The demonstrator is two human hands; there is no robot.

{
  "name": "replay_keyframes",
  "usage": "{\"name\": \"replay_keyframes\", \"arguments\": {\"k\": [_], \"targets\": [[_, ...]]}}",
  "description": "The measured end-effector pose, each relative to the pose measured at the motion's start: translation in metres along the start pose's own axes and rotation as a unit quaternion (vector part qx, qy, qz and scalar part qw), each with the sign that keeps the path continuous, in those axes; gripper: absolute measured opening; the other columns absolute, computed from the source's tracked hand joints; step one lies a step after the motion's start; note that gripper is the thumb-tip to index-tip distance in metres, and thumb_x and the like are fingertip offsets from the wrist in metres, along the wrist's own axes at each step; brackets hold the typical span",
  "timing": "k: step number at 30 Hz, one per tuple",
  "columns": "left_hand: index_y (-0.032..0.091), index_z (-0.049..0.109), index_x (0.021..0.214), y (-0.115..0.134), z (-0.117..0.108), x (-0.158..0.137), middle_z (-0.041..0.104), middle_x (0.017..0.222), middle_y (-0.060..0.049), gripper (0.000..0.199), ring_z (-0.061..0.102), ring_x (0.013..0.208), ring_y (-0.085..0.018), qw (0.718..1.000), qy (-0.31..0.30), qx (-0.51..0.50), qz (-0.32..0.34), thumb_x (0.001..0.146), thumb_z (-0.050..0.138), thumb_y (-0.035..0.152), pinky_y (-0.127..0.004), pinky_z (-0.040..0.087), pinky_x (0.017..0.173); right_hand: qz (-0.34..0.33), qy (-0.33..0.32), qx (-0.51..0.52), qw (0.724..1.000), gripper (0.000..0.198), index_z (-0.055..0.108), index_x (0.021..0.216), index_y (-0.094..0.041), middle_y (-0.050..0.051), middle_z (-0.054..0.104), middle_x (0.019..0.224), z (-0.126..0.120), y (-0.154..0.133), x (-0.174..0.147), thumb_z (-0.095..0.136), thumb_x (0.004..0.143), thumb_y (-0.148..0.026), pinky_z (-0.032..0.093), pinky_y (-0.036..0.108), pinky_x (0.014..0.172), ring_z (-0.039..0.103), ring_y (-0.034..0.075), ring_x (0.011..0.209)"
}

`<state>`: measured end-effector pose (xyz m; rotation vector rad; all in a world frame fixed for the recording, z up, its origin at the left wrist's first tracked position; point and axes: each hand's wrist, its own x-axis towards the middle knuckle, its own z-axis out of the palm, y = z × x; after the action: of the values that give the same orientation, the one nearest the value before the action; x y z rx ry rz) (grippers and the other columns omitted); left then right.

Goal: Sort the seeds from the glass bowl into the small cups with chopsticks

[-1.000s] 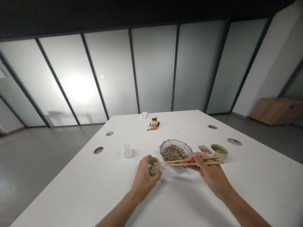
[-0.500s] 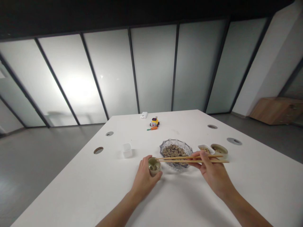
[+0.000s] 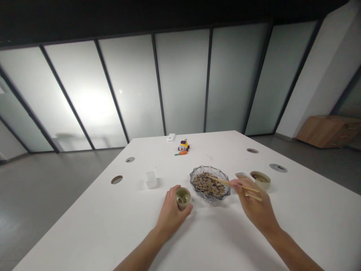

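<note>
A small pale green cup (image 3: 184, 194) stands on the table, with my left hand (image 3: 174, 209) wrapped round its left and near sides. A few sunflower seeds (image 3: 182, 200) lie in the bottom of the cup. To its right is a scalloped clear glass bowl (image 3: 225, 191) heaped with striped sunflower seeds (image 3: 207, 184). My right hand (image 3: 254, 205) is closed on a pair of wooden chopsticks (image 3: 222, 181), whose tips reach over the seeds in the bowl. Whether the tips pinch a seed I cannot tell.
Behind my right hand stand a white dish (image 3: 244, 175) and a green-beige bowl (image 3: 262, 181). A small clear square container (image 3: 151, 180) is at left. Farther back lie an orange carrot-shaped piece (image 3: 182, 153), a yellow toy car (image 3: 184, 145) and a white box (image 3: 170, 137). The white table (image 3: 113, 222) has several round holes.
The chopsticks have swung from above the cup to the seeds in the glass bowl, their tips moving right and away from me. My left hand stays on the cup.
</note>
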<state>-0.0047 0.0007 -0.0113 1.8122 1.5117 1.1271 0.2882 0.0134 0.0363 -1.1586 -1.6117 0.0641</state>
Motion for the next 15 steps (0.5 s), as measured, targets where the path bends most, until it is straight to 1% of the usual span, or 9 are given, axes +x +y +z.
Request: {"name": "replay_keyframes", "arguments": {"k": [2,4,12,15], "targets": [[0.021,0.054,0.141,0.0003,0.0001,0.0001,0.066,0.138,-0.015,0.066,0.062,0.131,-0.033,1.000,0.002,-0.001,0.001,0.080,0.076,0.031,-0.049,0.047,0.117,-0.005,-0.028,0.007,1.000,0.041,0.077,0.089,-0.028,0.006,0.080,0.090,0.0032,-0.0015,-0.0019,0.054,0.106,-0.058,0.058,0.036,0.077,0.074,0.025,0.085],[0.020,0.054,0.141,0.0007,0.0000,0.0002,0.065,0.138,-0.015,0.066,0.061,0.132,-0.033,1.000,0.001,-0.002,0.001,0.080,0.075,0.032,-0.049,0.047,0.117,-0.006,-0.040,0.013,0.999,0.038,0.077,0.089,-0.028,0.005,0.081,0.091,0.0049,-0.0023,-0.0030,0.055,0.106,-0.054,0.058,0.036,0.077,0.075,0.024,0.085],[0.021,0.054,0.140,0.0019,-0.0006,-0.0004,0.066,0.138,-0.015,0.065,0.061,0.132,-0.033,1.000,0.002,-0.007,0.005,0.079,0.075,0.031,-0.050,0.046,0.118,-0.026,-0.017,-0.006,0.999,0.038,0.079,0.091,-0.028,0.005,0.081,0.092,0.0032,-0.0007,-0.0033,0.053,0.108,-0.048,0.058,0.036,0.078,0.076,0.024,0.087],[0.021,0.055,0.140,0.0027,-0.0009,-0.0006,0.066,0.138,-0.015,0.064,0.061,0.132,-0.034,1.000,0.004,-0.007,0.003,0.080,0.076,0.031,-0.049,0.047,0.117,-0.028,-0.007,-0.013,0.999,0.037,0.079,0.091,-0.028,0.005,0.082,0.093,0.0026,0.0000,-0.0032,0.053,0.108,-0.048,0.058,0.037,0.080,0.076,0.025,0.089]]}}
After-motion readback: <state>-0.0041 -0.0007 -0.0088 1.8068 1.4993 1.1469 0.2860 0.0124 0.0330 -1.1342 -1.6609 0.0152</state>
